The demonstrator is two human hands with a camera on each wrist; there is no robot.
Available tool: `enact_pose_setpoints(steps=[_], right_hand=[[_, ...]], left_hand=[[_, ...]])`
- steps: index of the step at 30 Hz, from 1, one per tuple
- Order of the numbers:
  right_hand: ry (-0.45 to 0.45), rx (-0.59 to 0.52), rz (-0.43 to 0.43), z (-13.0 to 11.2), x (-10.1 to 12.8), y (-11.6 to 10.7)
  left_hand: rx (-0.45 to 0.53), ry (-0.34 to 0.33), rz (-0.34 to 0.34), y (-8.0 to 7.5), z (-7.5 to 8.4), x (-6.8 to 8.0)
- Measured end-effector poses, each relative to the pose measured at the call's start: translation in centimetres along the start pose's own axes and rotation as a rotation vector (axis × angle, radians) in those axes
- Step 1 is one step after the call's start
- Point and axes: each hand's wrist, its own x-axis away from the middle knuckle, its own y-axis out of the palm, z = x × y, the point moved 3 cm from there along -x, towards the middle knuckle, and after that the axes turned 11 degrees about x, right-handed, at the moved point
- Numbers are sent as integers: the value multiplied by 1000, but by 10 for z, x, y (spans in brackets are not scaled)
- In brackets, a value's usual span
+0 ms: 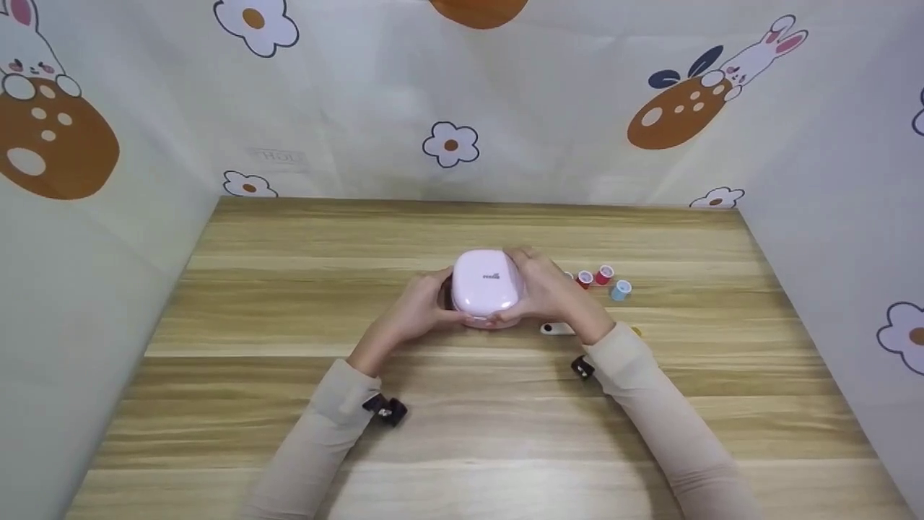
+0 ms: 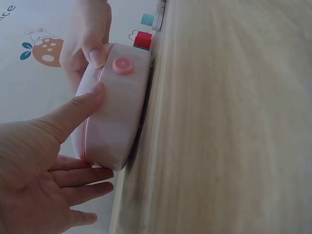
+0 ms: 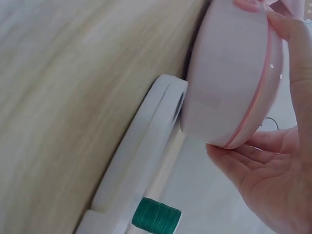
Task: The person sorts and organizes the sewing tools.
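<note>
Centrally, both hands held a pink case on the table.

Both hands closed around the pink case (image 1: pixel 487 287), which rested near the middle of the table (image 1: pixel 289 318): the left hand (image 1: pixel 415 310) cupped its left side with thumb on the seam and fingers under the edge, and the right hand (image 1: pixel 548 292) wrapped its right side, thumb beside the round pink button (image 2: pixel 123 65). Just right of the case stood two red spools (image 1: pixel 594 276) and a blue spool (image 1: pixel 621 290); a white object (image 1: pixel 556 328) lay beside the right wrist. A green spool (image 3: pixel 156 215) sat in a white tray (image 3: pixel 141 161) touching the case. Bare wood stretched left of the case and toward the near edge.
</note>
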Motion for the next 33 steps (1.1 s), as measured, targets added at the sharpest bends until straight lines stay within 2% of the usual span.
enact_pose_setpoints(steps=[8, 14, 17, 21, 28, 33], right_hand=[[14, -27, 16, 0, -3, -5], [41, -75, -39, 3, -3, -10], [45, -73, -33, 2, -1, -14], [16, -53, 8, 0, 2, -19], [-18, -23, 43, -4, 8, -22], [-53, -10, 53, -3, 13, -21]], left_hand=[[9, 42, 2, -1, -1, 0], [21, 18, -7, -2, -1, 1], [31, 9, -9, -1, -2, 1], [53, -3, 6, 0, -2, 1], [73, -63, 25, 2, 0, 1], [92, -25, 37, 2, 2, 1]])
